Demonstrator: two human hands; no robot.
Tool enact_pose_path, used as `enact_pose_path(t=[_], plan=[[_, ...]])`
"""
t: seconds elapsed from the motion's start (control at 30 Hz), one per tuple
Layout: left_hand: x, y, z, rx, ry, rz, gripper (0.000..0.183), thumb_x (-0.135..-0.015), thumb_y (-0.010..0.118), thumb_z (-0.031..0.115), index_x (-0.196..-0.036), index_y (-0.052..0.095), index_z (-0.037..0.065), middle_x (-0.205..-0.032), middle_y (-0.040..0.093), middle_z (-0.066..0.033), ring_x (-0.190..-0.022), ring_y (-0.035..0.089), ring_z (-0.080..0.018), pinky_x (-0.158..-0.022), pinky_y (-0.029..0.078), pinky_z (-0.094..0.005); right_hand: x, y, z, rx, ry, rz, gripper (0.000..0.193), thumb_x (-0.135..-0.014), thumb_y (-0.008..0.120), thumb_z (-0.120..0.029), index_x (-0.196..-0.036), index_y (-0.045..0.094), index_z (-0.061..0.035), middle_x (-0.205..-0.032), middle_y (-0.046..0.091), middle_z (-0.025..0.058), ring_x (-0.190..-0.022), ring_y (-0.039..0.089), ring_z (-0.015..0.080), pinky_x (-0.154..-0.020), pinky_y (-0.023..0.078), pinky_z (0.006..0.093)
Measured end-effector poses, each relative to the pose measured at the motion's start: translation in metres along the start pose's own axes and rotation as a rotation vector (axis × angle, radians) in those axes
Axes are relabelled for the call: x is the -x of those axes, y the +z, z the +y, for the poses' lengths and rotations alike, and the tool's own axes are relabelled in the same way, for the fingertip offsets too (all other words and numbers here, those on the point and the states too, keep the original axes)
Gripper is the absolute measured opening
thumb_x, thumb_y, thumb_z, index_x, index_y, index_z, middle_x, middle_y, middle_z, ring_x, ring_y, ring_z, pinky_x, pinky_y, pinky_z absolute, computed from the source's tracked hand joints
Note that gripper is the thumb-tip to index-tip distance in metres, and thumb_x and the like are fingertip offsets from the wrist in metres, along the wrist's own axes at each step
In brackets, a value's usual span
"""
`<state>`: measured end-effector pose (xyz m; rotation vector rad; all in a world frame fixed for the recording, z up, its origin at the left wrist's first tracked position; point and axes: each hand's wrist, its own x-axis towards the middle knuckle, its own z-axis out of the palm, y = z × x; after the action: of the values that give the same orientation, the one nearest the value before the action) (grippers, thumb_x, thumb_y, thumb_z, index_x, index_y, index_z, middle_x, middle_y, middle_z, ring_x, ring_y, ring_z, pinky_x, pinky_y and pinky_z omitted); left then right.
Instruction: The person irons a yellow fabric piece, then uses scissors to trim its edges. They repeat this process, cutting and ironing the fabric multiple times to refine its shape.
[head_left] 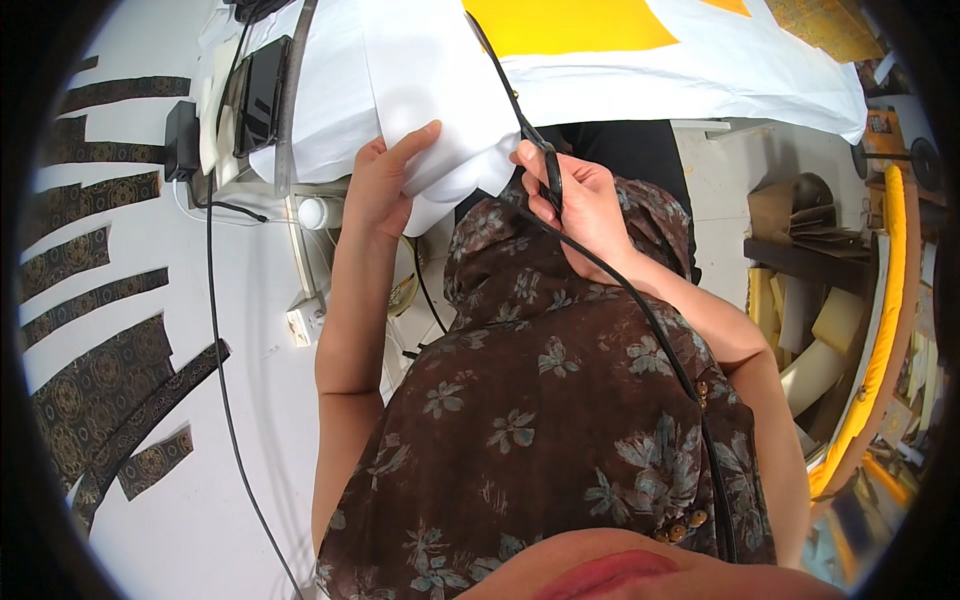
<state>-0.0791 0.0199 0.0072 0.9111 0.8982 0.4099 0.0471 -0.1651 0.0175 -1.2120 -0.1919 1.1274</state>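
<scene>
My left hand is closed on a white sheet, thumb on top, close to the sheet's near edge. That edge curls and droops toward my lap. In my right hand is a pair of black-handled scissors, its long dark blades pointing away and lying along the sheet's right side. The fingers are wrapped around the scissor handles. Whether the blades are fully closed is hard to make out. Beyond the blades lies a yellow piece on a white-covered table.
Dark patterned fabric strips lie at the left. A phone and a black adapter sit by a metal-edged strip. A black cable runs down the left; another crosses my clothing. Boxes and foam pieces fill shelving at right.
</scene>
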Motion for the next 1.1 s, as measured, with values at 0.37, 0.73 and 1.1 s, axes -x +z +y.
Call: enact_pose_path(t=[0.37, 0.73, 1.1], plan=[[0.003, 0.002, 0.001, 0.002, 0.018, 0.004, 0.036, -0.086, 0.082, 0.013, -0.113, 0.066, -0.005, -0.105, 0.073, -0.0115, -0.089, 0.072, -0.0187, -0.08, 0.058, -0.0309, 0.003, 0.008, -0.002, -0.041, -0.012, 0.017, 0.034, -0.098, 0.075, -0.033, -0.078, 0.068, -0.0063, -0.061, 0.051, -0.0071, -0.049, 0.04, 0.0017, -0.046, 0.026, 0.0213], [0.003, 0.002, 0.004, -0.016, -0.029, -0.009, 0.03, -0.087, 0.082, 0.012, -0.11, 0.069, -0.003, -0.102, 0.074, -0.0107, -0.087, 0.072, -0.018, -0.077, 0.057, -0.0299, -0.023, 0.012, -0.015, -0.025, 0.007, 0.049, 0.044, -0.094, 0.077, -0.041, -0.07, 0.062, -0.0074, -0.064, 0.053, -0.0019, -0.05, 0.045, 0.0053, -0.046, 0.032, 0.0224], [0.001, -0.001, -0.001, -0.017, -0.037, -0.028, 0.025, -0.088, 0.08, 0.009, -0.107, 0.071, -0.002, -0.101, 0.075, -0.0092, -0.086, 0.072, -0.017, -0.076, 0.056, -0.0298, -0.027, 0.018, -0.013, -0.083, -0.005, 0.036, 0.043, -0.095, 0.076, -0.04, -0.071, 0.061, -0.0078, -0.067, 0.053, -0.0024, -0.051, 0.045, 0.0049, -0.046, 0.031, 0.0221]])
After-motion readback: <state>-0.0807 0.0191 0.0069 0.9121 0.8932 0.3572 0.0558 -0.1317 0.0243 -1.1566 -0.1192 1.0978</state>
